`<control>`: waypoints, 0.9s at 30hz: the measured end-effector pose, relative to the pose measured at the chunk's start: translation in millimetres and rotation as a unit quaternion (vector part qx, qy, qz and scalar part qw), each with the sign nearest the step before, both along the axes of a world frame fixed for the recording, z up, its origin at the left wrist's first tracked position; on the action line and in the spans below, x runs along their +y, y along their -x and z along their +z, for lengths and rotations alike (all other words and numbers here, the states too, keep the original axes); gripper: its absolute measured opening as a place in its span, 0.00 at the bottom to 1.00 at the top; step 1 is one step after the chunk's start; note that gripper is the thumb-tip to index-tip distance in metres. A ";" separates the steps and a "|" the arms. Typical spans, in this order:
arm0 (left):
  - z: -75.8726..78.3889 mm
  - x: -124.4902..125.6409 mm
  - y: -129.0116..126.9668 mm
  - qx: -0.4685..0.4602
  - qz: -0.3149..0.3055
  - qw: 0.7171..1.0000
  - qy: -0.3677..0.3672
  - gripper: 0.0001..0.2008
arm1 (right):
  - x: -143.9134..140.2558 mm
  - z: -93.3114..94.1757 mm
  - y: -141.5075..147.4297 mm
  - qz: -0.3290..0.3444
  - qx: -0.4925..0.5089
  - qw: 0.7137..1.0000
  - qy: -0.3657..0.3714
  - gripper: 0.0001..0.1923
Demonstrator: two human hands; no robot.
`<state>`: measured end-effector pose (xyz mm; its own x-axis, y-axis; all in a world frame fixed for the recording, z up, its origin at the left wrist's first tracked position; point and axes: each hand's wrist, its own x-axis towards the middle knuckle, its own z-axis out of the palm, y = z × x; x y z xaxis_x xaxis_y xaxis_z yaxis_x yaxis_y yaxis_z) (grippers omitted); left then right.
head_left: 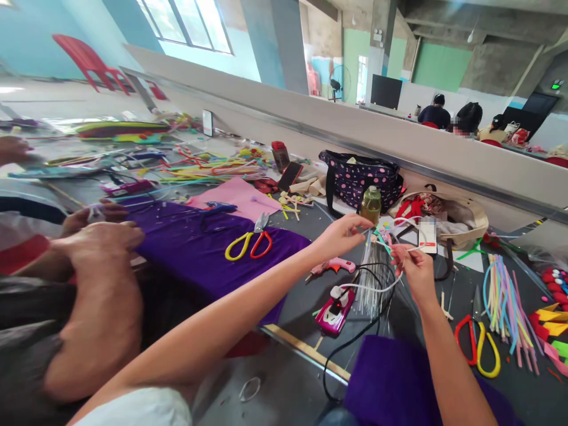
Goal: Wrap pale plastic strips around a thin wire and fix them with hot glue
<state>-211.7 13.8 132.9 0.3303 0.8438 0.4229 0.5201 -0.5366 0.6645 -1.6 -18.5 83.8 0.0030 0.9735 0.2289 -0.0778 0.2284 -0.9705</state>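
What the left hand (341,234) pinches is too small and too blurred to name; its grip is closed, thumb against fingertips, on a thin pale piece just beside the bunch of pastel stems (385,236). The right hand (415,269) has its grip clenched on a white curved strip (410,223), which arches up and over between both grips; the bunch's lower ends are hidden behind that hand. Below the grips on the dark worktop (302,307) lie a pink glue gun (332,266) and a magenta power strip (335,310). Beyond them stands a yellow-green bottle (371,204). The white card (428,236) just right of the right grip has red marks, blurred and unreadable. A co-worker's hands (102,236) are cut off at the left edge.
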 end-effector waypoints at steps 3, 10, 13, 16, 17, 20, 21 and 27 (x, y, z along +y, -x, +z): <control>-34.1 16.7 -2.8 0.065 -0.030 0.995 0.071 0.20 | -6.9 4.2 -2.8 -0.003 0.016 1.000 -0.014 0.15; -61.0 46.0 -31.9 -0.099 -0.073 0.972 0.201 0.11 | -10.7 3.2 -10.9 0.037 0.030 0.999 -0.009 0.13; -50.6 60.6 -32.2 -0.151 -0.044 0.969 0.192 0.09 | -11.3 -11.0 -22.3 0.053 0.028 0.997 0.041 0.18; -32.4 69.1 -28.0 -0.189 -0.025 0.969 0.157 0.09 | -11.6 -31.6 -33.3 0.042 0.031 0.995 0.082 0.19; -25.4 69.9 -26.8 -0.198 -0.023 0.969 0.146 0.10 | -11.7 -38.5 -36.1 0.037 0.029 0.994 0.094 0.18; -3.0 67.0 -25.3 -0.231 -0.005 0.965 0.129 0.11 | -11.7 -55.6 -42.0 0.015 -0.001 0.993 0.121 0.19; 4.4 64.9 -25.4 -0.248 0.002 0.961 0.123 0.11 | -11.6 -59.6 -43.3 0.005 -0.018 0.992 0.123 0.19; 40.9 48.4 -28.8 -0.305 0.009 0.952 0.022 0.07 | -13.6 -72.0 -50.9 -0.031 -0.117 0.987 0.110 0.18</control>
<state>-182.9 62.2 173.8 0.0201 0.8688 0.4948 0.0396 -0.4952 0.8679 49.3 -32.1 11.8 0.0361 0.9993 0.0131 0.1611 0.0071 -0.9869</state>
